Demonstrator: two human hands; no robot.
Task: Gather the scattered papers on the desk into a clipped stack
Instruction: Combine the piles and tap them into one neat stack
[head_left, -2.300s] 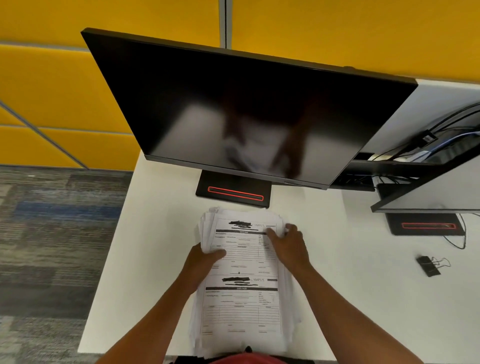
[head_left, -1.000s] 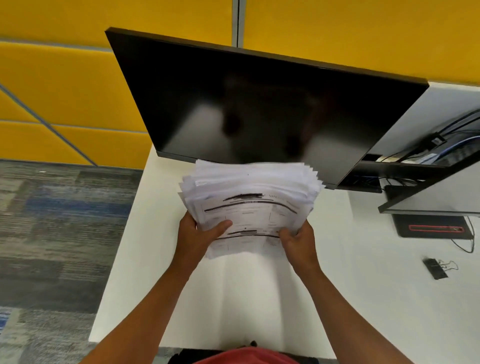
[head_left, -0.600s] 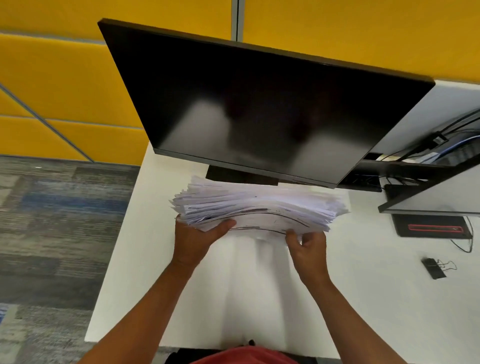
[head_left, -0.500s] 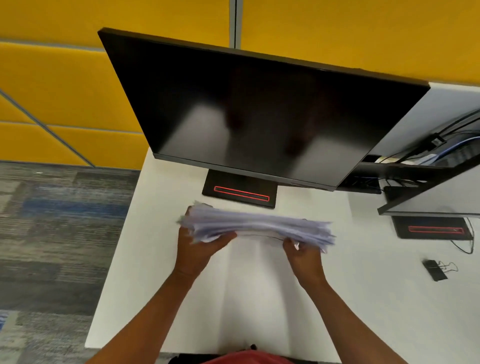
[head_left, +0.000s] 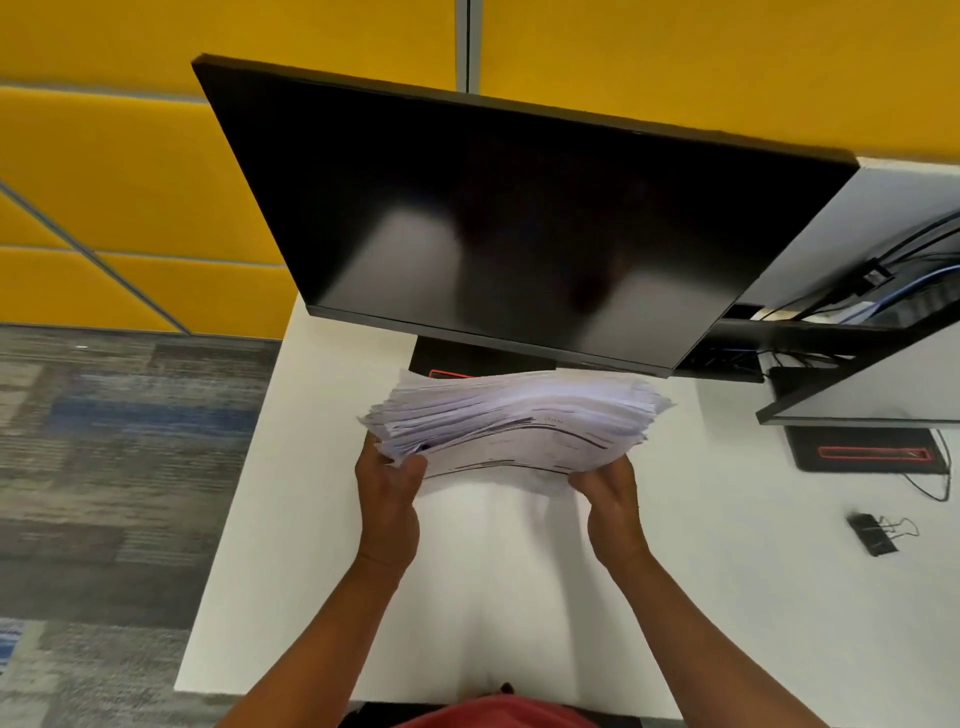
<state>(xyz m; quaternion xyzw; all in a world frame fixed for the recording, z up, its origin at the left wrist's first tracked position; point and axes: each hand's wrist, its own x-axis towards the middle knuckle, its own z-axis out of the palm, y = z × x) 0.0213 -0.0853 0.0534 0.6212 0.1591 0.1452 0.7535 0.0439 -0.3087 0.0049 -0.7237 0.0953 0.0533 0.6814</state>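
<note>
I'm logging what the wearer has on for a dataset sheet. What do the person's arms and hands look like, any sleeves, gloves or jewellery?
Both forearms are bare from the bottom edge of the view to the wrist: no sleeves show. The left hand and right hand wear no gloves, and no watch, bracelet or ring is visible. The only clothing in view is a red garment at the bottom edge.

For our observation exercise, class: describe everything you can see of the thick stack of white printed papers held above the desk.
The thick stack of white printed papers is a bundle of many thin sheets, black form lines and text showing on the near face. Its edges are uneven and fanned, not squared. It is tilted with its edges toward the camera and sags slightly in the middle. The left hand grips its left end, the right hand its right end, in front of the black monitor base. No clip is on it.
</note>
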